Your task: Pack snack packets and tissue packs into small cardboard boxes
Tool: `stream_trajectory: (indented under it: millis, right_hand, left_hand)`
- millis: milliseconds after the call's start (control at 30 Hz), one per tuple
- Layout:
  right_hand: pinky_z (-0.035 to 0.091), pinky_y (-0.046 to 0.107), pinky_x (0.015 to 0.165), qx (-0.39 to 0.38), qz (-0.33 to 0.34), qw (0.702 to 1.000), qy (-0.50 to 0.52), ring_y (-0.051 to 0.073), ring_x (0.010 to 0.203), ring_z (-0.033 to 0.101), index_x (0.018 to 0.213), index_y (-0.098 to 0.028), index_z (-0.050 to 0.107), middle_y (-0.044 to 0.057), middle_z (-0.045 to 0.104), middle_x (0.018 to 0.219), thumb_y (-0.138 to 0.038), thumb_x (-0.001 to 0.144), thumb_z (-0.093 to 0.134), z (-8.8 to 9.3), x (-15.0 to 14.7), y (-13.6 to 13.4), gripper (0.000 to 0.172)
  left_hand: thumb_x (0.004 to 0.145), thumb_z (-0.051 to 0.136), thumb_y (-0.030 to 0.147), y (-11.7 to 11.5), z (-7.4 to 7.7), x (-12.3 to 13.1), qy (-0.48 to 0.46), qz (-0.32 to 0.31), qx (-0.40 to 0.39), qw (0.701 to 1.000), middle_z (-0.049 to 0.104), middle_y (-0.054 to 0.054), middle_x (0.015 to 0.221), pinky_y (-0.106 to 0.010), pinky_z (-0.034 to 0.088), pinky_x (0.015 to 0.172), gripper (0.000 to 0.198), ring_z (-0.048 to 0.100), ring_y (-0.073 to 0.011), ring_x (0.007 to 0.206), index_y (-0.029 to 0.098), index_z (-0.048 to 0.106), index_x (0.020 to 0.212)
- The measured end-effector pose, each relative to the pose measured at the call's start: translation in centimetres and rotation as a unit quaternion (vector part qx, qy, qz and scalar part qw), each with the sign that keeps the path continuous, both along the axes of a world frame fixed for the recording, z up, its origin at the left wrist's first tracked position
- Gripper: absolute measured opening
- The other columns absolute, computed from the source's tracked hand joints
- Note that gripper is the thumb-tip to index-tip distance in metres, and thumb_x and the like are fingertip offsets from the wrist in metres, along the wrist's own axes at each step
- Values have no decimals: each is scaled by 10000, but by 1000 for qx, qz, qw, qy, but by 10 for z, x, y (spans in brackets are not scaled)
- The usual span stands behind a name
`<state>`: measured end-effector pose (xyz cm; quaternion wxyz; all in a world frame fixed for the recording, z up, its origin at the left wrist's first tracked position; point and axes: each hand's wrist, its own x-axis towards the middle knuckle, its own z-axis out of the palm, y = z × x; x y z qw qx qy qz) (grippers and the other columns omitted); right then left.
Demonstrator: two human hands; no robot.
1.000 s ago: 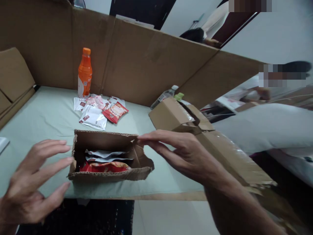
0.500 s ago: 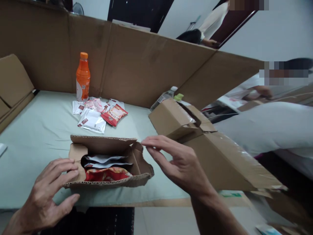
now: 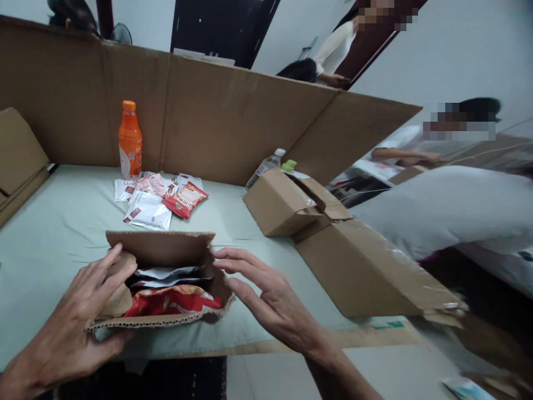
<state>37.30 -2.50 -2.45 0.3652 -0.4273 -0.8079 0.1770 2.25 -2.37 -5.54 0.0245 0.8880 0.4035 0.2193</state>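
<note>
A small cardboard box (image 3: 160,244) stands with its top flaps up near the front of the cloth-covered surface. Inside it are white-and-dark sachets (image 3: 170,275) and a red snack packet (image 3: 175,301). My left hand (image 3: 79,311) grips the box's left end, fingers over the side flap and thumb low at the front. At the right end, my right hand (image 3: 266,300) has its fingers stretched out, the tips at the side flap; nothing is held in it. Behind the box lie white sachets (image 3: 149,211), a pink packet (image 3: 150,184) and a red packet (image 3: 185,200).
An orange drink bottle (image 3: 130,141) stands at the back by a tall cardboard wall (image 3: 233,111). Larger cardboard boxes (image 3: 358,266) are on the right, with a clear bottle (image 3: 266,164) behind. Another carton (image 3: 20,150) is at left. Co-workers are beyond the wall and at right.
My left hand has closed onto the box's left end, its fingers now over the flap. My right fingers have come to the right flap. The view has shifted, and the box's side flaps stand more upright.
</note>
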Motion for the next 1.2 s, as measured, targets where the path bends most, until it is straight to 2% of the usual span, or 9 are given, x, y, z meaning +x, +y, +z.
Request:
stream_trajectory:
  millis: [200,367,500,567,633,733,867,1033,1200]
  right_hand:
    - [490,492,1150,-106,67,992,36,273,1423,549,1353,-272,675,109,578,1535,-463,1090,419,-11,-2,-5,413]
    - [477,513,1155,-90,89,987,97,281,1411,558,1361,-298,671,101,621,1491,-579,1064,439,-21,1,-3,470]
    - [545,487,1073,7,-5,989,147,280,1297,641,1261,-287,712,110,691,1370,-418,1036,576,-24,2,-3,294]
    - [516,523,1102,73,-67,984,149,296,1347,601,1342,-285,662,122,659,1417,-348,1016,609,-22,1,3,336]
    - [472,556,1144,112,-87,984,107,313,1430,524,1477,-271,559,141,585,1515,-357,1005,617,-22,-1,10,483]
    - [487,550,1123,97,-16,995,-20,317,1385,571,1481,-231,567,158,623,1476,-419,1019,586,-26,-4,16,499]
    - [514,528,1082,41,95,989,-108,297,1328,618,1434,-217,600,150,670,1422,-523,1042,531,-31,1,10,502]
    - [377,578,1198,5,120,978,-172,342,1506,425,1541,-228,505,186,517,1580,-695,922,636,-17,5,15,786]
    - [245,632,1246,-39,176,949,-260,403,1599,190,1577,-253,481,195,267,1720,-712,773,789,-13,-14,52,976]
  left_hand:
    - [922,604,486,2,3,0,1,-4,-13,1000,326,-150,1701,-645,513,1087,839,435,-443,1490,267,246,1649]
    - [1040,489,514,2,-1,4,-81,47,-26,995,537,-65,1572,-535,544,1102,583,560,-339,1408,363,355,1586]
    - [1028,548,511,1,-7,13,-129,105,-1,986,604,-69,1470,-501,561,1089,552,631,-311,1300,328,428,1535]
    - [1023,577,441,-1,-8,18,-137,111,37,984,579,-84,1464,-505,549,1100,556,605,-315,1317,317,421,1542]
    - [1014,600,357,-1,-6,22,-144,115,81,979,510,-109,1504,-509,541,1100,610,554,-329,1360,308,373,1577]
    - [996,622,289,0,-4,24,-140,116,111,977,401,-143,1595,-536,526,1099,670,495,-363,1410,283,330,1599]
    - [1010,554,202,5,-8,20,-118,44,62,990,602,-76,1421,-536,499,1107,395,536,-330,1378,279,545,1397]
    - [1001,543,156,10,-13,16,-134,25,52,989,623,-87,1351,-503,497,1083,296,540,-314,1353,236,587,1283]
    - [1010,525,190,16,-17,9,-128,8,67,989,603,-96,1361,-537,472,1061,314,532,-351,1343,252,577,1314]
